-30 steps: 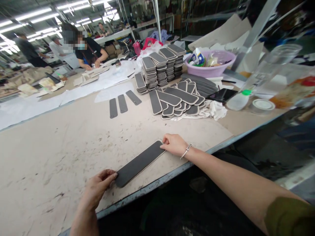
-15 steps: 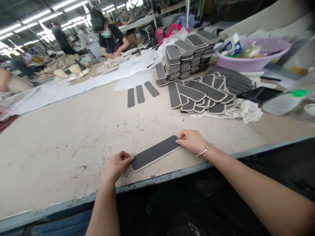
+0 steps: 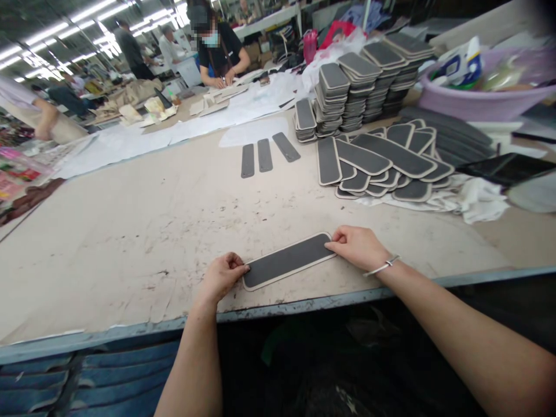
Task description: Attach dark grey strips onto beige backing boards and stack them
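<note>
A long dark grey panel with a pale border (image 3: 287,260) lies at a slant near the table's front edge. My left hand (image 3: 226,274) pinches its left end between thumb and fingers. At its right end my right hand (image 3: 354,246), with a bracelet on the wrist, grips the corner in the same way. Beyond the panel, three narrow grey strips (image 3: 264,155) lie on the table. A loose pile of similar bordered panels (image 3: 369,156) is at the right, in front of several neat stacks (image 3: 332,87).
A purple basin (image 3: 486,101) holding packets stands at the back right, with a black flat object (image 3: 508,168) and white cloth (image 3: 482,197) before it. A masked person (image 3: 219,55) works across the table (image 3: 108,231). Another person's arm (image 3: 46,119) shows at the left.
The camera view has shifted, so the table and its contents appear further right. Both hands keep their hold on the panel, which looks about the same on the table.
</note>
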Motion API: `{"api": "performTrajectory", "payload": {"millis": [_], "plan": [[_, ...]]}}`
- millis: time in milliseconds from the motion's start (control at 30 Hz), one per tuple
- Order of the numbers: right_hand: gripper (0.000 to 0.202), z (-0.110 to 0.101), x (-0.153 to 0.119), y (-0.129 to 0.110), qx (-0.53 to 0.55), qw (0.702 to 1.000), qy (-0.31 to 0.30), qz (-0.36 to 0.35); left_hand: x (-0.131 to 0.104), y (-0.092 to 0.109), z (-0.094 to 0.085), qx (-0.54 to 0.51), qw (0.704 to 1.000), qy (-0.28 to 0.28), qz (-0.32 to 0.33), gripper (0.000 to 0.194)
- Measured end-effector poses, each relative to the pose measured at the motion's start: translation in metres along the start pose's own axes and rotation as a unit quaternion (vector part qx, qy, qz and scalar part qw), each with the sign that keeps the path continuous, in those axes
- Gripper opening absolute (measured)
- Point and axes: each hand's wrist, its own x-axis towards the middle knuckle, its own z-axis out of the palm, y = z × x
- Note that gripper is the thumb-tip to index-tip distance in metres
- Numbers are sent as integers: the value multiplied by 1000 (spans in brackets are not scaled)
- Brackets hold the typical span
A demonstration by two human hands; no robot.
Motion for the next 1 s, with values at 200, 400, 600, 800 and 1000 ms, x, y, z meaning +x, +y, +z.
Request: {"api": "performTrajectory", "payload": {"millis": [200, 400, 600, 800, 1000], "plan": [[17, 1, 1, 0, 1, 1000, 6, 7, 0, 0, 1, -44, 999, -21, -14, 27], [14, 2, 1, -1, 9, 1000, 20, 7, 2, 4, 0, -2, 1000, -23, -22, 29], [13, 4, 3, 1, 3, 1000, 24, 5, 5, 0, 1, -2, 999, -33, -23, 35], [13, 3, 3, 1, 1, 1000, 16, 3, 2, 7, -2, 33, 999, -28, -18, 32], [14, 4, 4, 2, -1, 1000, 9, 3, 2, 8, -1, 10, 999, -33, -15, 31]]}}
